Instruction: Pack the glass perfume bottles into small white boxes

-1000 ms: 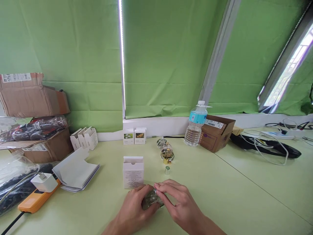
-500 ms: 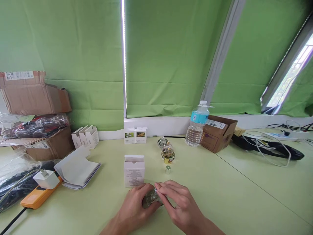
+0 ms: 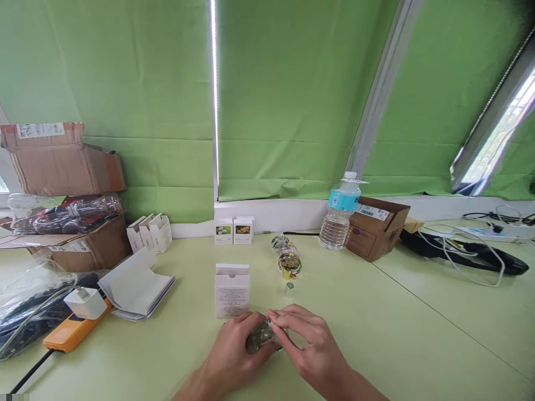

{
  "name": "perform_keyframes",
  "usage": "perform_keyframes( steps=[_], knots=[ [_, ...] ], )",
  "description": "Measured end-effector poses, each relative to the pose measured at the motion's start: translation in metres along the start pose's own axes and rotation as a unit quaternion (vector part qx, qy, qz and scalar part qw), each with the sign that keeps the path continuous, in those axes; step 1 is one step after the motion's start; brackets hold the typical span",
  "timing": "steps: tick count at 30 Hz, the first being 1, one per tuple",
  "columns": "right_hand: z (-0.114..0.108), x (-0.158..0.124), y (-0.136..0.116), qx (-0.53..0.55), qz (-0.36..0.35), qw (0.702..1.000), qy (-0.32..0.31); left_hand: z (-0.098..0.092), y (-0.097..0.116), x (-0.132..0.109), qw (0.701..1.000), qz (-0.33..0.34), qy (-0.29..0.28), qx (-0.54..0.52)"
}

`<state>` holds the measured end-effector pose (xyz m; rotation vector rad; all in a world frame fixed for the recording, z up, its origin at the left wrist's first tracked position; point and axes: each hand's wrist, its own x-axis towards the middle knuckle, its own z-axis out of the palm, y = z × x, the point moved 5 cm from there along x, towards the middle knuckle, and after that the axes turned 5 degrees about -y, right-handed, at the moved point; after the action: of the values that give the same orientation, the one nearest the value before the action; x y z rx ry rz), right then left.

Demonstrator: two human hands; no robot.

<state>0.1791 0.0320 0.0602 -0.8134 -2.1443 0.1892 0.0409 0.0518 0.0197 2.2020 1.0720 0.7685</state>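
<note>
A small clear glass bottle [image 3: 262, 337] is near the table's front edge, with my left hand [image 3: 236, 348] wrapped round its left side. The fingertips of my right hand [image 3: 307, 342] pinch the bottle's top; what lies between them is too small to make out. Just behind my left hand stands a white box [image 3: 232, 294] with its top flap raised. A small silvery cap [image 3: 289, 288] rests on the table beyond my right hand. Behind that cap are glass bottles [image 3: 290, 260] with gold-coloured parts.
Two small white boxes [image 3: 233, 231] stand at the wall. A water bottle [image 3: 335, 214] and a cardboard box [image 3: 373, 231] are at back right. Folded papers [image 3: 140, 289], an orange power strip [image 3: 69, 333] and stacked cartons [image 3: 62, 167] lie left.
The whole view has shifted slightly, so things appear a little further right. Both hands keep their hold at the glass bottle, with hardly any change in the fingers.
</note>
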Motion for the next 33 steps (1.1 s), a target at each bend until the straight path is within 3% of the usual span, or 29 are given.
perform_keyframes(
  steps=[9,21,33],
  knots=[
    [0.002,-0.001,-0.008,-0.113,-0.053,0.991,-0.051,-0.001,0.002,-0.001,1.0,0.004,0.008,-0.008],
    [0.001,-0.003,0.007,-0.052,0.031,0.997,-0.041,-0.003,0.003,0.0,1.0,0.001,0.006,-0.013],
    [0.002,-0.004,0.009,-0.068,0.03,0.996,-0.048,-0.003,0.002,0.0,1.0,-0.007,0.009,-0.003]
  ],
)
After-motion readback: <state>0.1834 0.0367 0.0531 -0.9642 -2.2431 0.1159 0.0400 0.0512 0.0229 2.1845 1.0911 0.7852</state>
